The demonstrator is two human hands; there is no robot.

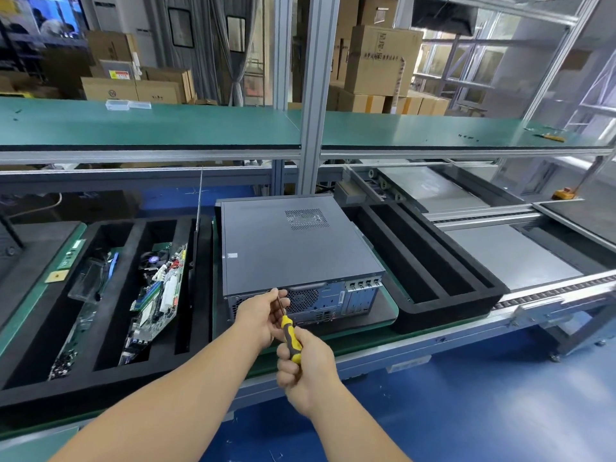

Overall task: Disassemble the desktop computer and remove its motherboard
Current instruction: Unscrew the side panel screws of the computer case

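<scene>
The right hand (301,368) grips the yellow-and-black handle of a slim screwdriver (289,335), while the left hand (261,316) pinches its dark shaft near the tip, which points at the upper rim of the rear panel of the dark grey metal desktop computer case (296,251).

The case lies flat on a green mat (388,303) at the near edge of the conveyor workbench (466,323), rear panel toward the person. Its cover panel is on and no gap shows, so by my judgement the task has barely begun: the cover screws, the cover, the internal parts and the motherboard all remain.

Touching the mat's right edge sits a black foam tray with long slots (430,261). To the left, just beside the case, a larger black foam tray (110,315) holds an already removed green circuit board (156,295) leaning in one slot, with smaller parts in the next. Above runs a green shelf (150,125); an aluminium upright post (315,95) stands behind the case. Nothing blocks the rear panel.
</scene>
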